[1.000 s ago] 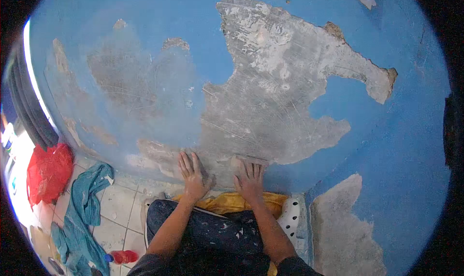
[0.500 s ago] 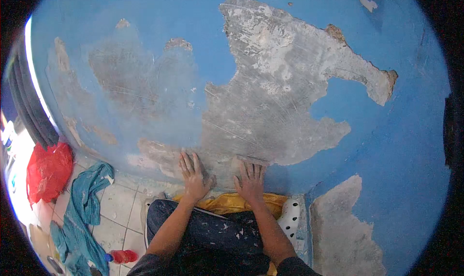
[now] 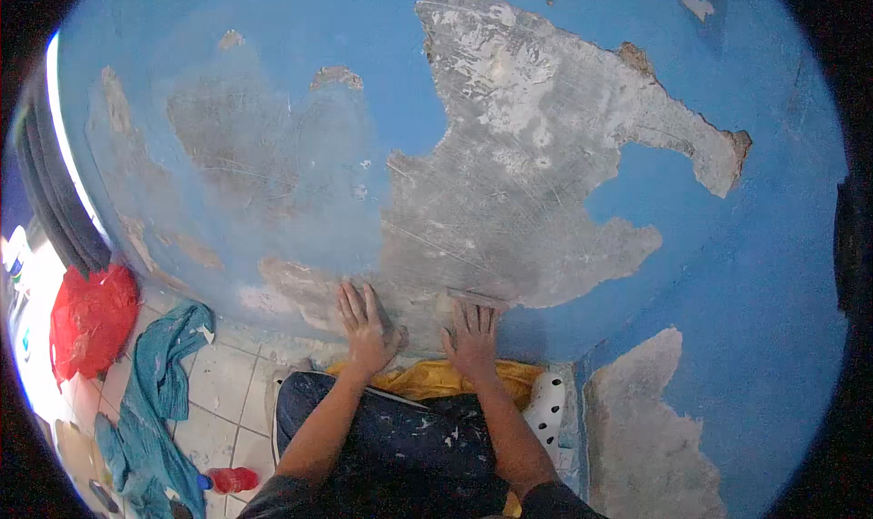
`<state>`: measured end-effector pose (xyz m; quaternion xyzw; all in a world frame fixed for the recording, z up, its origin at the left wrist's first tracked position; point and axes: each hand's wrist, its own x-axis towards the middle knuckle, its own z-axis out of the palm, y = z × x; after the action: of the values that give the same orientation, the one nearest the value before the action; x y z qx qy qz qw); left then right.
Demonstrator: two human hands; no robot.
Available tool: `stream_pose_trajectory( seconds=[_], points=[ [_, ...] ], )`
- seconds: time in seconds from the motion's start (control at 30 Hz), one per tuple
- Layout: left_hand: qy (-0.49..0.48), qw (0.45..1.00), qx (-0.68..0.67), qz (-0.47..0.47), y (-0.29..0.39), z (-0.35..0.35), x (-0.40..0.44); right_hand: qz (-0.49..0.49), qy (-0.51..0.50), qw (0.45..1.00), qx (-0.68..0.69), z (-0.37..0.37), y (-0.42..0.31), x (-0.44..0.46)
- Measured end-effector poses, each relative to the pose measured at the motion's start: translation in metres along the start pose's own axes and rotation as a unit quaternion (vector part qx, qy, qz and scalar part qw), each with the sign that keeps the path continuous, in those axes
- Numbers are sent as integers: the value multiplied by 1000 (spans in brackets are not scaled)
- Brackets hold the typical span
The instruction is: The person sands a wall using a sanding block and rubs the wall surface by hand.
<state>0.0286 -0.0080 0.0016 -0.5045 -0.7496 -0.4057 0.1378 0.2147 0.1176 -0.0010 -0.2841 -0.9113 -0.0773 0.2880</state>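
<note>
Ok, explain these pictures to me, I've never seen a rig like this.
There is no machine here: a person works with bare hands, and the view comes from a camera worn on their head, looking forward and down.

The left hand lies against a blue wall with worn grey patches, apparently holding nothing. The right hand has its fingers on a thin, flat piece against the wall; how it is gripped, I can't tell.

On the tiled floor, to the left, are a red bag, a crumpled teal cloth and a red object with a blue end, perhaps a bottle.
</note>
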Motion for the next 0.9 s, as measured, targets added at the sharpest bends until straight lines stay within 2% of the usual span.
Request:
stream_pose_trajectory(
  seconds=[0.47,0.6,0.7,0.9],
  points=[
    [-2,1000,-1,2,2,-2,0,-27,37,999,-28,8,4,-1],
    [5,1000,-3,4,-1,3,0,-23,33,999,-17,4,2,0],
    [11,1000,5,5,-2,4,0,5,-7,1000,-21,3,0,0],
    [2,1000,16,1,-4,5,-1,11,-4,1000,-26,1,-1,1]
  ],
)
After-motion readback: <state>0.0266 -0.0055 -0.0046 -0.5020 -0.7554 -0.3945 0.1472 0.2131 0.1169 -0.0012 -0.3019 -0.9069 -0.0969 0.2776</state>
